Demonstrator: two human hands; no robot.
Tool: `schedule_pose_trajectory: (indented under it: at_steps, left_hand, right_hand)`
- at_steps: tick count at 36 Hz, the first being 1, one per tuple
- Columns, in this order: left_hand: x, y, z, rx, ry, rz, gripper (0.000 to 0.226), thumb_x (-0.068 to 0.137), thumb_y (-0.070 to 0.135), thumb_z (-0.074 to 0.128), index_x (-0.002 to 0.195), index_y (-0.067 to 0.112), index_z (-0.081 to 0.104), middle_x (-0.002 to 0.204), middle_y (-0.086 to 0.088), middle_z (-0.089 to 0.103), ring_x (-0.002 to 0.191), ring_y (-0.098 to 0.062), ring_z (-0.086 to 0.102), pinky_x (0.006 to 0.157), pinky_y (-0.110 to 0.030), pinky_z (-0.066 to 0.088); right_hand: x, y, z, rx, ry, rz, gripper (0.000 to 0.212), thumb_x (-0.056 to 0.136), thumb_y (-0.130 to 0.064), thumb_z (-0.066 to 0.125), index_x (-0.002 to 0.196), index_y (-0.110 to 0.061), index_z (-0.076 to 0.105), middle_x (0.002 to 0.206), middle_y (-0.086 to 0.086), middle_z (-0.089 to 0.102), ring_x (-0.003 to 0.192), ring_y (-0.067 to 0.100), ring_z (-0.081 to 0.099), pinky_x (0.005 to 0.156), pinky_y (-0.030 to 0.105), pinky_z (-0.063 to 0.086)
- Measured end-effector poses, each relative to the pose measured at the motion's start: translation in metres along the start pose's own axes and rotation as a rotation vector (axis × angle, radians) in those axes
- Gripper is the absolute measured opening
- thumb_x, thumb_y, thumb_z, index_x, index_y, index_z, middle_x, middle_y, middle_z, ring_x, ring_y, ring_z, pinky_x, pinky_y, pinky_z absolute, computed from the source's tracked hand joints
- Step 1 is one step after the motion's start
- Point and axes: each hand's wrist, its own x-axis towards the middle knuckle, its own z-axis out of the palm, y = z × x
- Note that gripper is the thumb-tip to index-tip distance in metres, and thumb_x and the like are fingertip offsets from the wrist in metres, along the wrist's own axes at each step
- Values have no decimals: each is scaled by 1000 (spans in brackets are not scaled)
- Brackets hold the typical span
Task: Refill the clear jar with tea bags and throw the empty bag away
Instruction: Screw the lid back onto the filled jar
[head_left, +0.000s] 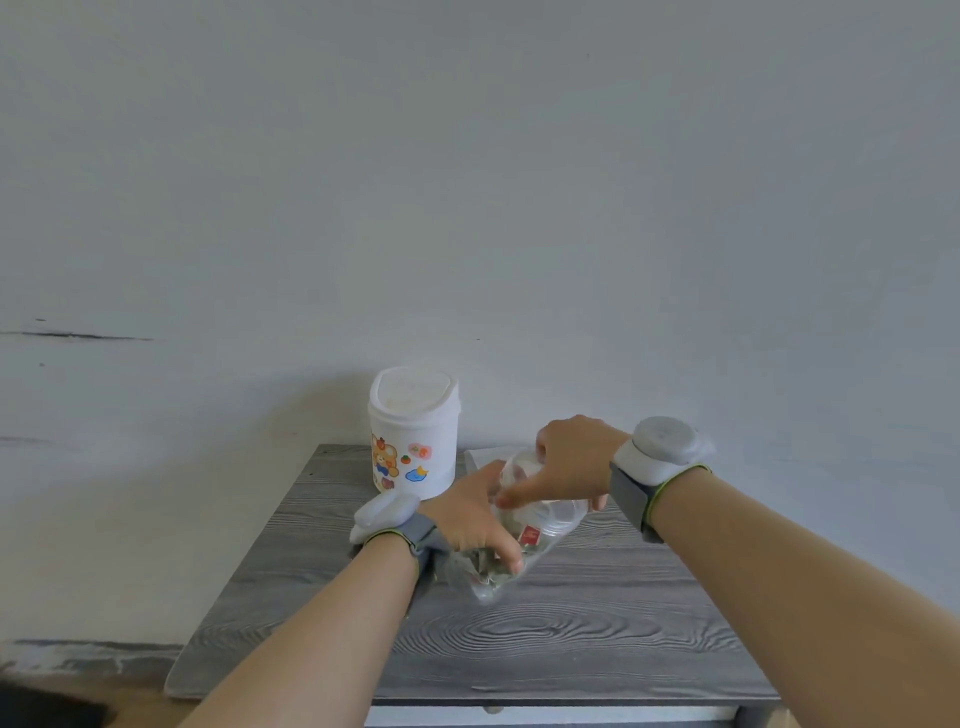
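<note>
Over the middle of the grey wood-grain table (597, 639), both hands met around the task's things. Nearest the camera, the left hand (470, 519) closed on a clear plastic bag (480, 571), its thumb and fingers pinching the crumpled film, through which small greenish and pale tea bags (493, 574) showed. Just beyond that grip and touching it, the clear jar (540, 512) was held tilted, its mouth turned down toward the bag. A small red label (530, 534) with white marks showed through the clear plastic below the left thumb; its writing was too small to read, and whether it sat on the bag or on a tea bag could not be told. The right hand (569, 462) wrapped the jar from above, fingers curled over its upper end and index finger laid along its side. Each wrist carried a white device on a grey strap. Behind the left hand's grip, near the back edge of the table, stood a white bin (413, 431) with a swing lid, decorated with cartoon stickers: a bear, small fruit, a pink patch, a blue cloud with a moon. No words could be read on it. Behind the right hand's grip a pale flat sheet (485, 457) lay on the table, mostly hidden.
</note>
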Motion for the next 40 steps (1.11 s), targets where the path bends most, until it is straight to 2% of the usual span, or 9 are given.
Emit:
schedule_pose_trajectory:
  at_steps: [5,9,11,14,18,21,33,37,40]
  left_hand:
    - [7,13,8,-38,116,-79,54,69,19,81,101,35,40,78,12,46,61,-2,43,45,-5,36]
    - [12,14,13,-74,144,-65,82,72,16,78,127,45,24,98,14,48,68,-1,42,53,-9,37]
    - [8,13,4,-36,139,-44,87,71,26,81,136,33,23,113,10,47,79,-4,47,61,-11,38]
    - [5,2,-4,85,154,-31,90,59,48,82,130,25,31,111,7,53,91,-11,54,75,-20,45]
    - [2,-5,5,-123,198,-8,90,52,28,85,129,24,38,113,5,57,97,-12,56,88,-27,49]
    - [2,-10,15,-255,235,20,84,57,10,83,130,23,43,112,6,58,101,-16,59,90,-31,51]
    - [12,-8,20,-49,402,130,88,51,26,80,127,31,37,104,8,58,94,-16,60,84,-34,53]
    - [14,-9,17,-68,386,71,87,54,26,81,127,33,34,100,14,51,90,-13,55,77,-24,46]
    - [15,-16,8,-211,208,51,93,54,20,85,134,20,37,116,5,54,103,-18,56,82,-23,44]
  right_hand:
    - [2,3,3,46,87,122,74,77,-81,41,72,-11,64,56,3,57,48,17,57,70,30,56]
    - [3,11,7,194,8,255,86,73,-89,27,79,-10,63,64,11,65,64,29,71,74,36,61]
    - [8,14,9,301,-46,222,96,70,-91,30,116,-12,60,99,13,69,89,31,70,74,39,61]
    - [10,13,10,247,-104,-56,95,76,-66,63,152,-30,20,149,-2,42,130,24,48,101,37,46]
    - [10,14,8,155,-30,-181,94,67,-34,84,145,-32,32,130,-6,51,108,12,49,93,26,42]
    - [10,13,8,98,10,-126,91,60,-42,85,139,-31,40,110,-9,52,102,14,53,86,27,47]
    - [13,15,20,231,115,115,65,70,-72,57,77,-8,62,60,8,68,53,23,72,63,29,58]
    - [19,20,24,303,53,102,83,61,-82,56,104,-11,58,83,5,72,61,21,73,73,34,62]
    - [20,22,27,240,-34,-93,99,61,-75,67,142,-34,28,127,0,56,96,24,70,84,39,58]
